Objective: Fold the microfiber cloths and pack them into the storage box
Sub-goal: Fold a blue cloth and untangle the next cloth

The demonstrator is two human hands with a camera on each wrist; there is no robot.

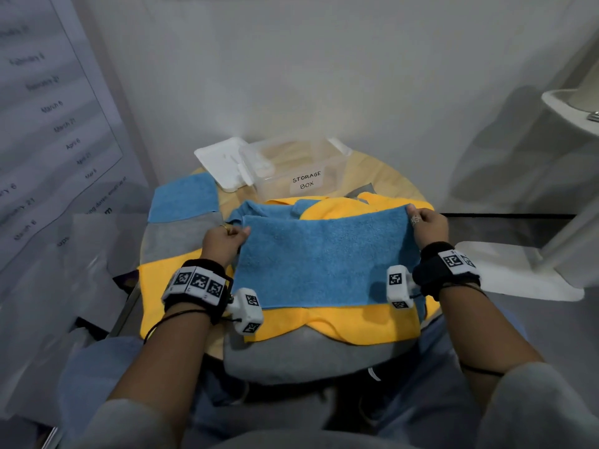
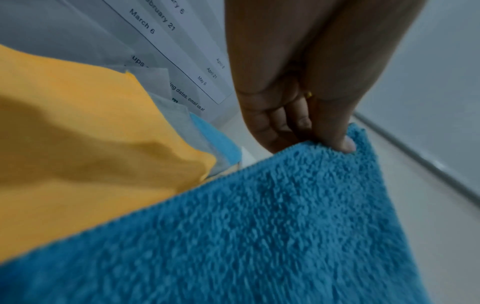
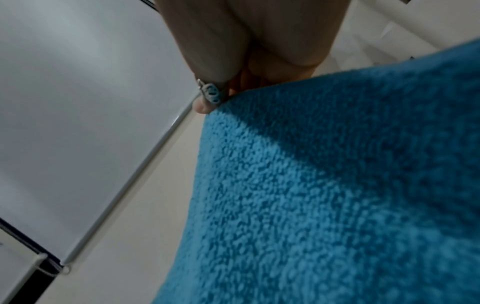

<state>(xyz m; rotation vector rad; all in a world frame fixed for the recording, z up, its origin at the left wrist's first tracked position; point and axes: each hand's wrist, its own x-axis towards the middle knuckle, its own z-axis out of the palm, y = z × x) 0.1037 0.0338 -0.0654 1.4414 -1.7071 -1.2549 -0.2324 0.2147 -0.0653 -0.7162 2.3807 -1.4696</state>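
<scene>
Blue cloth held taut at two corners, mid-frame, over the heaped surface.

Left hand [image 1: 223, 238] and right hand [image 1: 428, 223] each pinched a far corner of the blue cloth [image 1: 324, 260]. Risks, as judged: a shallow thumb grip slipping; the fold skewing; the yellow cloth [image 1: 340, 322] underneath dragging along. Storage box [image 1: 304, 176] stood beyond, upper centre.

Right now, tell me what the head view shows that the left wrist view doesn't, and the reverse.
Only the head view shows the labelled storage box, its white lid, the right hand and the grey cloths. Only the left wrist view shows the thumb tip pressed on the corner, close up. Both show the left hand pinching the blue cloth over a yellow cloth.
</scene>
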